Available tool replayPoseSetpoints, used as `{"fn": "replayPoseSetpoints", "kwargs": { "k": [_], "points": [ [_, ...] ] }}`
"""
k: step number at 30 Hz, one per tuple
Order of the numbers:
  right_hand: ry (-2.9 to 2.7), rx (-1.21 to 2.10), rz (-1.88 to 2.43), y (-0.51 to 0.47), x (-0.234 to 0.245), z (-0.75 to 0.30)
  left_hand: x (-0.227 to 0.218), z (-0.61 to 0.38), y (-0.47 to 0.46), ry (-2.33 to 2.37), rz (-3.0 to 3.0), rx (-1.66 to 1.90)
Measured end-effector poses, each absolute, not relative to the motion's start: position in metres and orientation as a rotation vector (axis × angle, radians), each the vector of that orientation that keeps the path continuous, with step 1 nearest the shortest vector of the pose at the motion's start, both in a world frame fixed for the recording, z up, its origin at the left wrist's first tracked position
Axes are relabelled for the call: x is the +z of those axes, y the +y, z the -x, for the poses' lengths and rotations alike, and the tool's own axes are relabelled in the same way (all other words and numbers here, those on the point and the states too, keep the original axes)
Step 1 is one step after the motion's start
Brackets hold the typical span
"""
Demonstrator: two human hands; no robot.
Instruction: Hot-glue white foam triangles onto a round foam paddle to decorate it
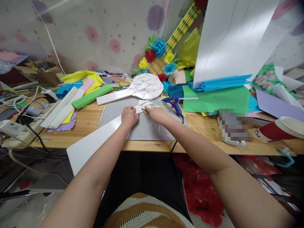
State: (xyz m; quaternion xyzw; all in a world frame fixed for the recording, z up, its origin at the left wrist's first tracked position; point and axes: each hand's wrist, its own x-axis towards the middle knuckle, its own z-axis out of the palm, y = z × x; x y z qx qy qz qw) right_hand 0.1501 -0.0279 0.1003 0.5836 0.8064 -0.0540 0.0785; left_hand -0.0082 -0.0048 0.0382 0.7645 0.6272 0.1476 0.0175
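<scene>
My left hand (129,117), its fingers bent and close together, holds a long white foam board (97,139) down on the grey cutting mat (154,134). The board's wide end juts past the table's front edge. My right hand (156,114) is closed around a yellow-and-black utility knife (146,110), whose tip is at the board's far end beside my left hand. Small white cut pieces (144,103) lie just beyond. Behind them rests a white paddle-shaped form (147,87), its round part covered with overlapping white pieces.
A blue glue gun (174,103) lies right of my hands, its cord over the table edge. Crepe paper (92,96) and a power strip (30,123) are at left. A paper cup (280,129) lies tilted at right. A flowered yellow guitar shape (163,60) leans behind.
</scene>
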Motion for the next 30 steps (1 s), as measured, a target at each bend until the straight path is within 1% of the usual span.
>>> {"fn": "replayPoseSetpoints", "kwargs": {
  "k": [7, 10, 12, 16, 17, 18, 20, 22, 25, 30],
  "points": [
    [2.362, -0.21, -1.78, -0.045, 0.1, -0.173, 0.027, 0.014, 0.004, 1.874, -2.412, 0.604],
    [2.359, -0.369, -1.886, -0.043, 0.105, -0.183, 0.026, 0.02, 0.009, 1.811, -2.434, 0.63],
    [2.385, -0.618, -2.054, -0.037, 0.106, -0.188, 0.03, 0.023, 0.01, 1.736, -2.451, 0.63],
    [2.353, -1.098, -2.569, -0.018, 0.099, -0.186, 0.048, 0.029, 0.01, 1.522, -2.538, 0.742],
    [2.314, -1.276, -2.625, -0.013, 0.096, -0.184, 0.053, 0.03, 0.01, 1.473, -2.556, 0.778],
    [2.258, -1.518, -2.615, -0.01, 0.093, -0.181, 0.057, 0.03, 0.01, 1.43, -2.568, 0.806],
    [2.124, -2.026, -2.445, -0.004, 0.089, -0.177, 0.065, 0.031, 0.011, 1.364, -2.575, 0.852],
    [2.014, -2.386, -2.252, 0.0, 0.086, -0.175, 0.07, 0.03, 0.012, 1.305, -2.581, 0.88],
    [1.994, -2.62, -2.109, 0.006, 0.082, -0.176, 0.074, 0.027, 0.013, 1.22, -2.6, 0.881],
    [1.949, -2.774, -2.008, 0.012, 0.077, -0.182, 0.075, 0.023, 0.019, 1.132, -2.637, 0.888]
  ]
}}
